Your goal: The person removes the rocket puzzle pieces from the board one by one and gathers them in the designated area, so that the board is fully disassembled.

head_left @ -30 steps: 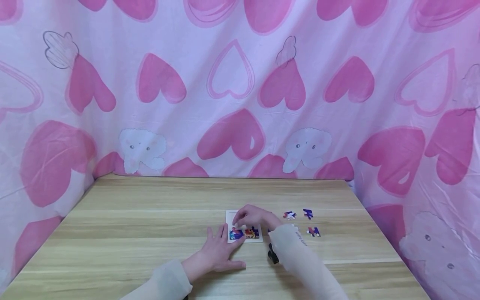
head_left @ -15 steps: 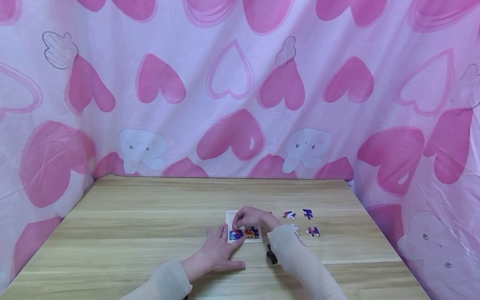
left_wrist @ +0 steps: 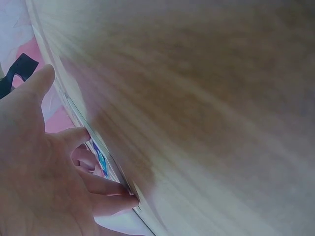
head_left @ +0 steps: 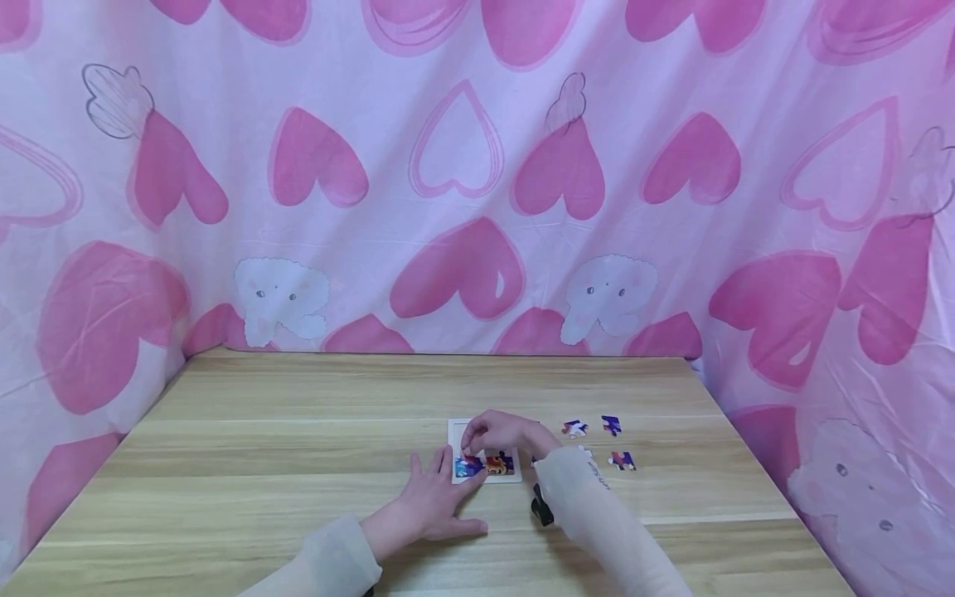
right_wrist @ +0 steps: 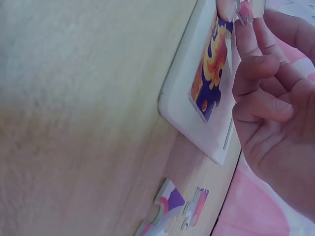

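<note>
One white rectangular jigsaw tray with rounded corners (head_left: 511, 479) lies on a light wood-grain table (head_left: 298, 464), colourful joined pieces (right_wrist: 213, 69) filling its near part, their count partly covered by hands, while to its right three loose purple, red and white pieces (head_left: 622, 461) show whole and a fourth, pale piece (head_left: 587, 453) is partly hidden by a sleeve. Over the tray's left half, the right hand (head_left: 496, 431) arches downward, its fingertips pinching one small pink-red piece (right_wrist: 245, 12). The left hand (head_left: 436, 503), fingers spread, braces the tray's near-left corner.
</note>
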`<state>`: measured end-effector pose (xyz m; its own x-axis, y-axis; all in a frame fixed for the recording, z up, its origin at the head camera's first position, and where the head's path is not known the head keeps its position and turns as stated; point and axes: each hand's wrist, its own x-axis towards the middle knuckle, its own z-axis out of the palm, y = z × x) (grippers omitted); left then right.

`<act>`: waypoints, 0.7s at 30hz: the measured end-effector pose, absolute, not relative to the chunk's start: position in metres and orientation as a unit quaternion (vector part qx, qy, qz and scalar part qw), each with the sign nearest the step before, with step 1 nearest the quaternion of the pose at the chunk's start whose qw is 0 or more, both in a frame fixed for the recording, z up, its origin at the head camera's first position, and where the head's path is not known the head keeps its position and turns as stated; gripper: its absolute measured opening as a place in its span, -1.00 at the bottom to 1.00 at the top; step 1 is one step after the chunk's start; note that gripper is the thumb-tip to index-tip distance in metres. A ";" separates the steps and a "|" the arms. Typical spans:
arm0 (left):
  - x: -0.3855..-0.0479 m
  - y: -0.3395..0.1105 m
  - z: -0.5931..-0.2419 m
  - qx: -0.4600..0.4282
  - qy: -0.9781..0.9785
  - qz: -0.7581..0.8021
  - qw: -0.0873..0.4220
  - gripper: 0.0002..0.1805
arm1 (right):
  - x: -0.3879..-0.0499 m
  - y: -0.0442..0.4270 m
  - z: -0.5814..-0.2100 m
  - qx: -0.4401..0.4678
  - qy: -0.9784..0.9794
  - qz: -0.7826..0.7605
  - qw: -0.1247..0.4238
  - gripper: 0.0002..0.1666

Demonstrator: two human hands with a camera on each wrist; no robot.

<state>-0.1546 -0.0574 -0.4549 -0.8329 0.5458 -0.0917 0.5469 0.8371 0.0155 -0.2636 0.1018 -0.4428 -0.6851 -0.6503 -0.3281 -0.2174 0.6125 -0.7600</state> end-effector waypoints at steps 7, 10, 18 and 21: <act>-0.155 -0.058 -0.456 0.288 0.957 -0.001 0.044 -0.17 | -0.263 0.100 -0.445 -0.274 0.829 -0.374 0.313 -0.87; -0.155 -0.058 -0.456 0.288 0.957 -0.002 0.042 -0.16 | -0.263 0.099 -0.445 -0.285 0.822 -0.377 0.319 -0.87; -0.154 -0.058 -0.455 0.288 0.957 0.002 0.042 -0.17 | -0.263 0.104 -0.441 -0.278 0.824 -0.392 0.301 -0.88; -0.154 -0.058 -0.456 0.288 0.957 0.000 0.036 -0.17 | -0.263 0.109 -0.440 -0.281 0.817 -0.408 0.296 -0.87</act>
<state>-0.1540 -0.0579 -0.4556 -0.8319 0.5506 -0.0695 0.5506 0.8345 0.0205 -0.2632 0.1094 -0.4395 -0.6660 -0.7011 -0.2547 -0.2176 0.5092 -0.8327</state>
